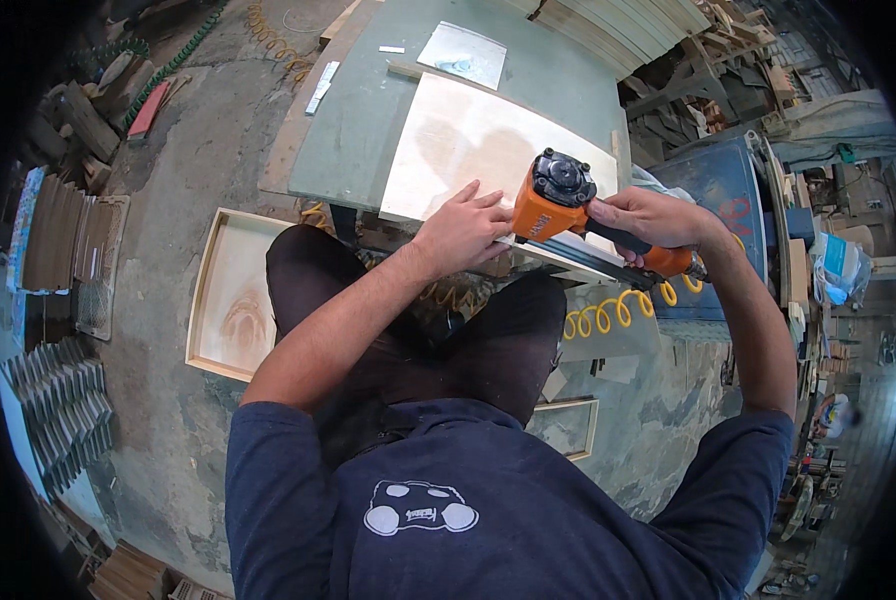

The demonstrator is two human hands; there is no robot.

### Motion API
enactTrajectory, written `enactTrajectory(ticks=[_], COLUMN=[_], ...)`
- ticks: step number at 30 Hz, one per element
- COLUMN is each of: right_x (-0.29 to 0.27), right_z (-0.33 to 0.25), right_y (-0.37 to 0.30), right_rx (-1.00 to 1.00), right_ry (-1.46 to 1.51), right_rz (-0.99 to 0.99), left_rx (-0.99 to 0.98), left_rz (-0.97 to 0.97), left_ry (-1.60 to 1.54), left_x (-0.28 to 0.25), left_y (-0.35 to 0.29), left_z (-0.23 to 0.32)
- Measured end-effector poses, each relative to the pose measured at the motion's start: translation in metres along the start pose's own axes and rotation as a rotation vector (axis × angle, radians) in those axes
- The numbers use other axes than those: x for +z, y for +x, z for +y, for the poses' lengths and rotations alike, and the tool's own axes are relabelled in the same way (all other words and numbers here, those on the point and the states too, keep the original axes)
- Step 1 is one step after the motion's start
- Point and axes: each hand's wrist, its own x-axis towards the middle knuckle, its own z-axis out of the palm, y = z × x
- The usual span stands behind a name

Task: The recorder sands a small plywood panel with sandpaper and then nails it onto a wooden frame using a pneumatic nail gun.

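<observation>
A pale plywood panel (473,125) lies flat on a grey-green worktable (353,140) in front of me. My left hand (463,230) rests on the panel's near edge with its fingers stretched out and holds nothing. Wrapped round the grip of an orange and black pneumatic nail gun (546,215) is my right hand (653,218). The gun's black cap faces up, and its body sits over the near edge of the panel, just right of my left fingers. Where its nose meets the wood cannot be seen clearly.
A yellow coiled air hose (603,318) hangs below the gun. Beside my left leg is a shallow wooden tray (230,300) on the floor. A clear sheet (463,55) lies beyond the panel, and wooden strips (633,30) are stacked at the far right. A blue cabinet (713,200) stands right.
</observation>
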Motion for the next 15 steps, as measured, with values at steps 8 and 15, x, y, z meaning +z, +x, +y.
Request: enactTrajectory(ticks=[8,15], right_x=[0.000,-0.001], right_z=[0.004,-0.005], right_y=[0.002,0.001], right_rx=[0.003,0.051], right_ry=[-0.009,-0.035], right_rz=[0.004,-0.023], left_rx=[-0.008,-0.015], left_rz=[0.015,0.026], left_ry=[-0.003,-0.001], left_x=[-0.002,-0.002], left_y=[0.000,-0.001], left_z=[0.001,0.002])
